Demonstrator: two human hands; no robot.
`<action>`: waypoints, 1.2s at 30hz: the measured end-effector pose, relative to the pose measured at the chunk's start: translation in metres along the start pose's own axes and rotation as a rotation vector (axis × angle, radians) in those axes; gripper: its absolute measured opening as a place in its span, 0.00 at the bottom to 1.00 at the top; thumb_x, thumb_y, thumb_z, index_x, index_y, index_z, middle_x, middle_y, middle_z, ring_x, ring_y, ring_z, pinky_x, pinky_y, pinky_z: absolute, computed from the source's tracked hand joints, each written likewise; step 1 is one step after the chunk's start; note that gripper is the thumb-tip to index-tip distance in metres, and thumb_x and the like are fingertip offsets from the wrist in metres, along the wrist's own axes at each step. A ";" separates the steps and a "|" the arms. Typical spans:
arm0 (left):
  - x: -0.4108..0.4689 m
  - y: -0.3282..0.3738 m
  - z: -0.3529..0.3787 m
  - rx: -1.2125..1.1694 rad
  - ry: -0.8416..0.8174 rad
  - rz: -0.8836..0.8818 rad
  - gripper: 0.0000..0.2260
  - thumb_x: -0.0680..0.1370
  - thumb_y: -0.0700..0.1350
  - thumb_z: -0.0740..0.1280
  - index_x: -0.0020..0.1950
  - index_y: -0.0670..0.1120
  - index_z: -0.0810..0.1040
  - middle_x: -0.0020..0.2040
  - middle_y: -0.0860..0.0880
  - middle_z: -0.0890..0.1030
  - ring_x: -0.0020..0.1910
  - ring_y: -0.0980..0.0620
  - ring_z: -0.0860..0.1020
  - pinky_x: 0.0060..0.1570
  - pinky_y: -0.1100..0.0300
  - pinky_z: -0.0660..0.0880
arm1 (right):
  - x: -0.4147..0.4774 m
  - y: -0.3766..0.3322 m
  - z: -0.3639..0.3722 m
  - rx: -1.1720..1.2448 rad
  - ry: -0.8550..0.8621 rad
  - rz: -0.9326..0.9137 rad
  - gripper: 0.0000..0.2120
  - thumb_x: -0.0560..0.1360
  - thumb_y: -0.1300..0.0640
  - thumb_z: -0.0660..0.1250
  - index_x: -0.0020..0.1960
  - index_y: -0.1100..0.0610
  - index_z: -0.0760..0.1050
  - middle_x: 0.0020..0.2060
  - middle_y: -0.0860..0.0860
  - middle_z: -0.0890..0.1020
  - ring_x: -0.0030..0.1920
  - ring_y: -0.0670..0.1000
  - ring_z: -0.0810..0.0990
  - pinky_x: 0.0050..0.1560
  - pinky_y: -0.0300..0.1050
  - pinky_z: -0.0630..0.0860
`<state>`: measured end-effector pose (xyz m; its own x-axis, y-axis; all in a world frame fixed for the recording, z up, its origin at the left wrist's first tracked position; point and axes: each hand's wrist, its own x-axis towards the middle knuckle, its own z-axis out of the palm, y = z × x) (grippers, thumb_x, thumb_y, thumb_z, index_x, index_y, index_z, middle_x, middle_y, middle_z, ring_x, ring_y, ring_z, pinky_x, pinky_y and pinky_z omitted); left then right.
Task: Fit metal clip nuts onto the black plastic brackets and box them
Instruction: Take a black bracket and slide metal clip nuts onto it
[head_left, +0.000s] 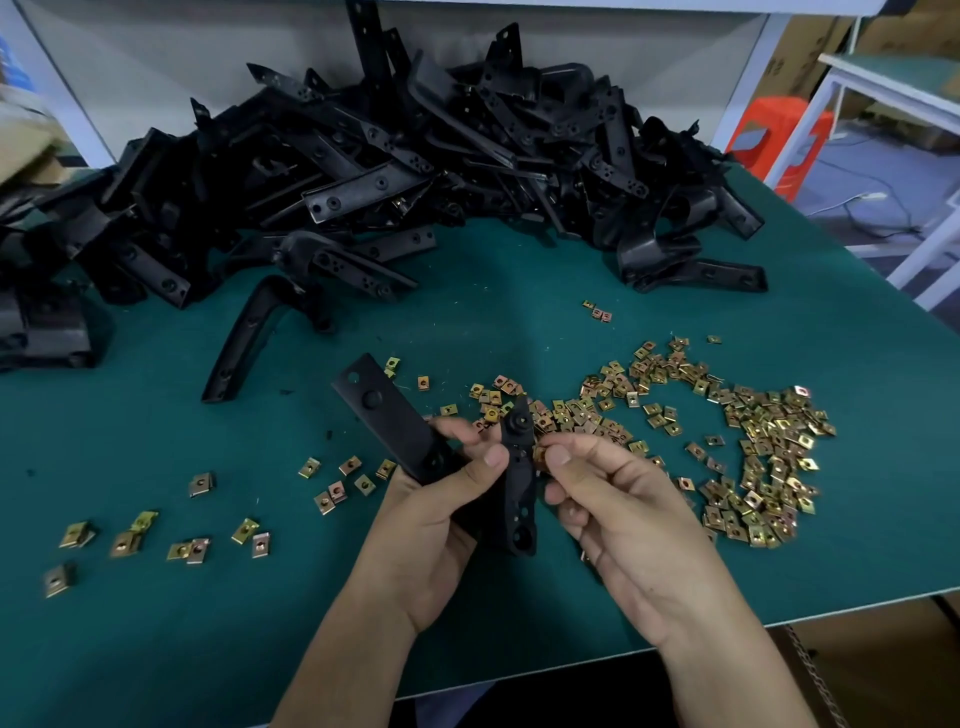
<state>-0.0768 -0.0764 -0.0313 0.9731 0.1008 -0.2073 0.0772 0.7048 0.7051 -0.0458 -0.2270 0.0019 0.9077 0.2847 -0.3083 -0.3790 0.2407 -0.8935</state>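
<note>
On the green table (156, 649), a heap of black brackets (363, 171) fills the far side; loose clip nuts (769, 441) scatter near right. Near centre, the left hand (441, 530) grips one bracket (395, 415) while the right hand (634, 525) pinches a clip nut (540, 456) against its edge.

No text, label, brand or number is legible; a faint mark on the cardboard boxes (810, 57), upper right, is too blurred to read.

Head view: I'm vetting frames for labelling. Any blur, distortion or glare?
Head view: wide-angle distortion bows the table edge; the far-left margin is smeared; left hand, right hand and clip nuts look sharp; the bracket pile loses detail in darkness; no harsh glare.
</note>
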 end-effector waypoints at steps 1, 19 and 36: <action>0.000 0.000 0.000 -0.001 -0.006 0.001 0.11 0.66 0.40 0.78 0.43 0.51 0.79 0.41 0.49 0.82 0.44 0.49 0.83 0.36 0.56 0.79 | 0.000 0.001 0.000 0.004 0.002 0.002 0.08 0.68 0.57 0.72 0.45 0.55 0.87 0.36 0.51 0.83 0.33 0.43 0.78 0.31 0.32 0.71; -0.001 0.000 0.002 -0.024 -0.028 0.015 0.11 0.66 0.40 0.78 0.41 0.49 0.78 0.41 0.50 0.81 0.45 0.50 0.84 0.38 0.57 0.79 | -0.005 0.005 0.011 0.051 0.112 -0.024 0.05 0.75 0.64 0.70 0.49 0.61 0.84 0.32 0.50 0.81 0.29 0.43 0.73 0.31 0.32 0.72; -0.002 -0.003 0.000 0.013 -0.052 0.037 0.09 0.69 0.38 0.76 0.42 0.46 0.76 0.47 0.47 0.82 0.47 0.48 0.83 0.43 0.56 0.80 | -0.012 0.015 0.019 0.224 0.215 0.062 0.18 0.62 0.54 0.77 0.50 0.60 0.86 0.37 0.50 0.83 0.25 0.42 0.67 0.28 0.33 0.68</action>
<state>-0.0790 -0.0789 -0.0335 0.9852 0.0897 -0.1458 0.0437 0.6919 0.7207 -0.0660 -0.2090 -0.0016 0.8898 0.1079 -0.4435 -0.4434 0.4346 -0.7839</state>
